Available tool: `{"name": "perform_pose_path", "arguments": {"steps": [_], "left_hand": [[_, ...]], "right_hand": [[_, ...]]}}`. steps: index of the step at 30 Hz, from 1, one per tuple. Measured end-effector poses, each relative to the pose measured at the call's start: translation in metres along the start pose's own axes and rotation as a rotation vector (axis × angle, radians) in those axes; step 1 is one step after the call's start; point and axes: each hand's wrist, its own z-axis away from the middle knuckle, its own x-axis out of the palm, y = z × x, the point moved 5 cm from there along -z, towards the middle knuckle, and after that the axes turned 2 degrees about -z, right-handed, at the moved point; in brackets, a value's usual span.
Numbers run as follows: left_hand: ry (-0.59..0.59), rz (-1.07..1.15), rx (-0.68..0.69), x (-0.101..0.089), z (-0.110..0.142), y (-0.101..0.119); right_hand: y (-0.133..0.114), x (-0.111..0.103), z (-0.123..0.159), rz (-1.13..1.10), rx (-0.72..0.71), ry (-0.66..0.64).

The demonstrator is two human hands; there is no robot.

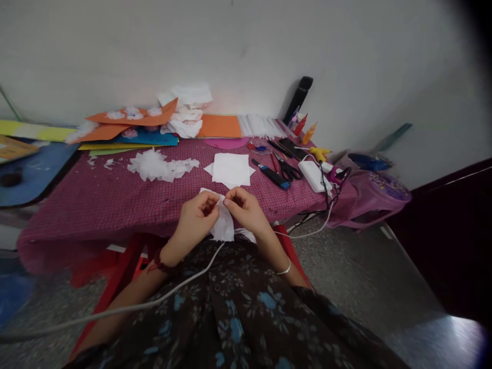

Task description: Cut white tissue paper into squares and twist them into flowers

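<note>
Between my two hands, near the table's front edge, is a thin white sheet of tissue paper, hanging down toward my lap. My left hand pinches it from the left, thumb and fingers together. From the right, my right hand pinches the same sheet at its upper part, the fingertips close to the left ones. Just beyond lies a stack of white paper squares, its layers turned so corners stick out. Left of the stack is a pile of torn or cut white tissue pieces.
Scissors and a blue-black cutter lie right of the stack. Farther right are a white power strip with cables and a yellow glue gun. Orange card sheets lie along the wall. A white cable crosses my lap.
</note>
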Motion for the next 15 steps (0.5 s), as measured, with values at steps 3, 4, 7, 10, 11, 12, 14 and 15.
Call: {"name": "perform_pose_path", "arguments": {"steps": [3,4,7,10,11,12,14,15], "left_hand": [[0.008,-0.035,0.020,0.002,0.001,0.003],[0.009,-0.041,0.028,0.003,0.001,0.005],[0.005,-0.059,0.039,0.003,0.002,0.008],[0.003,-0.053,0.023,0.003,0.002,0.008],[0.004,-0.037,0.010,0.003,0.002,0.008],[0.004,-0.017,-0.008,0.003,0.002,0.007],[0.009,0.032,-0.044,0.003,0.002,0.004],[0.013,0.055,-0.063,0.003,0.002,0.003]], "right_hand": [[0.002,0.000,-0.001,-0.048,0.018,-0.004],[0.003,0.001,-0.001,-0.062,0.025,-0.009],[0.004,0.003,-0.001,-0.107,0.050,-0.026],[0.007,0.004,0.000,-0.133,0.080,-0.030],[0.009,0.004,0.000,-0.141,0.087,-0.028],[0.011,0.004,0.000,-0.150,0.094,-0.023],[0.016,0.004,0.000,-0.175,0.108,-0.006],[0.019,0.004,-0.001,-0.187,0.118,0.004]]}}
